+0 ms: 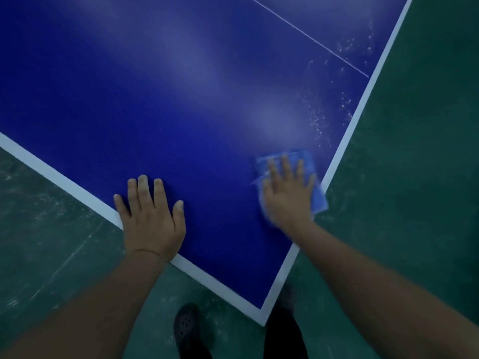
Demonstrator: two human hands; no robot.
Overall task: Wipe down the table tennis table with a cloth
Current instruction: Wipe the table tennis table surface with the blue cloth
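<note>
The blue table tennis table (181, 104) fills most of the view, with a white border line and one corner pointing toward me. My right hand (286, 193) lies flat with straight fingers on a light blue cloth (317, 200), pressing it onto the table beside the right border; the hand is motion-blurred. My left hand (150, 218) rests flat on the table surface near the left border, fingers spread. White dusty specks (321, 120) dot the surface beyond the cloth, along the right edge.
Green floor (414, 151) surrounds the table on the left and right. A thin white centre line (308, 38) crosses the far table surface. My dark shoe (186, 330) and dark trouser leg (282, 335) stand below the table corner (263, 323).
</note>
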